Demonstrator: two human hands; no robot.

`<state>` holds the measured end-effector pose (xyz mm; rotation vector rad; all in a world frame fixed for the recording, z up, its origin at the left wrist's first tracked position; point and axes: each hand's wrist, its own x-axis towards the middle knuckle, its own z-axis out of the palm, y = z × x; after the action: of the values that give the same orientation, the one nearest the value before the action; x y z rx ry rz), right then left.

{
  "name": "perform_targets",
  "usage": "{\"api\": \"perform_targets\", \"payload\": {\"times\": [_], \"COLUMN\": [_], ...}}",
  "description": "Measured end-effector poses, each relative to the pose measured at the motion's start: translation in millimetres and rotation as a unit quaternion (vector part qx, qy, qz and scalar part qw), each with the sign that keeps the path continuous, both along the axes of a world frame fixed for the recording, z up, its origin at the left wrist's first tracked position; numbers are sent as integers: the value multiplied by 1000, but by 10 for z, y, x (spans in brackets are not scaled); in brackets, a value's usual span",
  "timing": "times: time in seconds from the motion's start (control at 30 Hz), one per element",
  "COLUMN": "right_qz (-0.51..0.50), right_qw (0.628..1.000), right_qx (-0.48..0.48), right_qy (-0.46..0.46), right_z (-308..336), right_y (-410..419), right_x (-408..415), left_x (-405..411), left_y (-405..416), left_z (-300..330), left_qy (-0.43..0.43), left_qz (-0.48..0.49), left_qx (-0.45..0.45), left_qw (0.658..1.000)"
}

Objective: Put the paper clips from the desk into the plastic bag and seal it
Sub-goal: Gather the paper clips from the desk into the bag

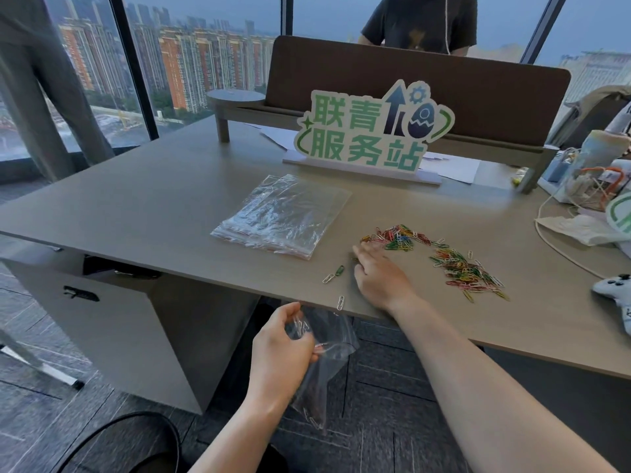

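Grey-brown desk point(143, 213) by windows: stack of clear zip bags point(283, 216) at centre; coloured paper clips point(467, 268) strewn right of it. My right hand point(379, 278) lies on the desk, fingers extended, near the clips. My left hand point(283, 346) grips an open plastic bag point(327, 373) below the desk edge; few clips inside.

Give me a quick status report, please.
Left hand holds bag below desk edge. Right hand flat on desk, gathering clips. Nothing blocking.
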<state>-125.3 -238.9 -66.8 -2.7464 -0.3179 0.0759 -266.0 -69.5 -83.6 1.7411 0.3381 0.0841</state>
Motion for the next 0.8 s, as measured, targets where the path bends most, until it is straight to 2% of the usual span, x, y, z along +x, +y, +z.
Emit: {"api": "perform_targets", "payload": {"times": [0.33, 0.8], "right_qz": [107, 145], "right_qw": [994, 986], "right_qx": [23, 59], "right_qy": [-13, -63], "right_z": [-37, -91], "right_y": [155, 229], "right_x": [-324, -947], "left_x": [5, -16], "left_y": [-32, -78], "left_z": [-35, 5], "left_qy": [-12, -24], "left_qz": [-15, -11], "left_qx": [-2, 1], "left_qw": [1000, 1000]}}
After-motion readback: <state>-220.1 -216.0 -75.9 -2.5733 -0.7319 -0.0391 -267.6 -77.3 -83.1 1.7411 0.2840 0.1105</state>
